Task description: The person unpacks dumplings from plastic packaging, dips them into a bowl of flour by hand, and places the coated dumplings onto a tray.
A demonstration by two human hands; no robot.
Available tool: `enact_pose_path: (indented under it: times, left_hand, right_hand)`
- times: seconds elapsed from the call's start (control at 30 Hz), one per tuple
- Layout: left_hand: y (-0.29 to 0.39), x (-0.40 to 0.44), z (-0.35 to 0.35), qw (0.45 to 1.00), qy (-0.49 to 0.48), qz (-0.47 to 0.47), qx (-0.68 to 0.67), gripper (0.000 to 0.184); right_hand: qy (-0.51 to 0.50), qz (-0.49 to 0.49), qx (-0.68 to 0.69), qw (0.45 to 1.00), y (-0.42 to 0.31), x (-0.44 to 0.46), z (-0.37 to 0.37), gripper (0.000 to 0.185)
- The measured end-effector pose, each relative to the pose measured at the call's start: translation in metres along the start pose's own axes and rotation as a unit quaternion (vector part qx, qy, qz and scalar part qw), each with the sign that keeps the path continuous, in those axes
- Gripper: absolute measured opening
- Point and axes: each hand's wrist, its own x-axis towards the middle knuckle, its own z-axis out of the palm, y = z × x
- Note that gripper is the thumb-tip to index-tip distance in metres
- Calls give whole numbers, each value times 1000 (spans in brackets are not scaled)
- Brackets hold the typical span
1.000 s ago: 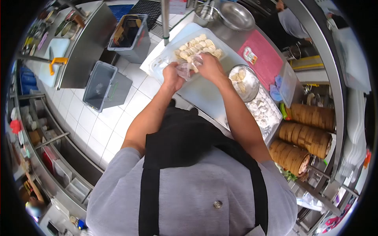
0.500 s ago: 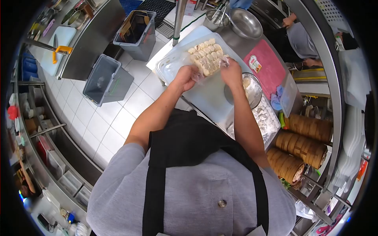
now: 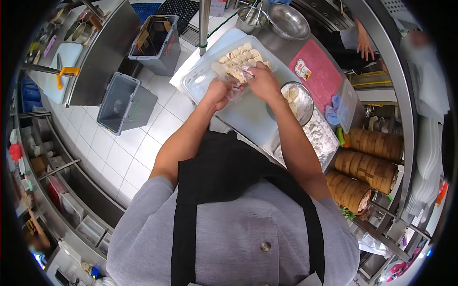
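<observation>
Rows of pale, plump dough pieces (image 3: 241,55) sit in a translucent white plastic tray (image 3: 191,78) on the worktable. Clear, crinkled plastic film (image 3: 234,93), perhaps a bag, lies at the near edge of the dough. My left hand (image 3: 218,93) is closed on this film at the tray's near left. Close beside it, my right hand (image 3: 261,83) also pinches the film, its fingers over the nearest dough pieces. Partly behind my right forearm stands a metal bowl (image 3: 310,107) with white flour and dough pieces in it.
Below the bowl, a tray holds loose white flour (image 3: 322,138). A pink board (image 3: 317,66) and blue cloth (image 3: 332,109) lie to the right, bamboo steamers (image 3: 367,167) beyond. A steel bowl (image 3: 288,21) stands behind; grey bins (image 3: 125,102) are left. Another person's hand (image 3: 365,45) shows upper right.
My hands have come closer together, bunching the film between them. My right hand has moved left over the dough. The other person's hand now hangs lower with fingers spread.
</observation>
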Motion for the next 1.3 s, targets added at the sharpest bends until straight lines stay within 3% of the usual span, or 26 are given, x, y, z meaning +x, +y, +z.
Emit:
enact_pose_path:
  times: [0.23, 0.47, 0.53, 0.7, 0.9, 1.03, 1.3]
  left_hand:
    - [9, -6, 6, 997, 18, 0, -71, 43]
    - [7, -2, 0, 999, -7, 6, -50, 44]
    - [8, -8, 4, 999, -11, 14, -42, 43]
    - [22, -11, 19, 987, -16, -37, -159, 38]
    - [5, 12, 13, 996, 69, -43, -43, 34]
    - [-6, 23, -2, 996, 37, -30, -76, 33]
    - [3, 9, 6, 992, -30, -33, -119, 38]
  right_hand:
    - [59, -63, -124, 988, -9, -15, 10, 32]
    - [59, -45, -113, 991, -11, -4, 11, 35]
    - [54, 20, -38, 998, -3, 2, 15, 36]
    - [53, -19, -84, 995, -3, -5, 15, 37]
    - [28, -28, -100, 994, -10, -18, 16, 36]
    - [99, -50, -82, 990, 0, -22, 19, 34]
    - [122, -58, -93, 987, -4, -30, 22, 36]
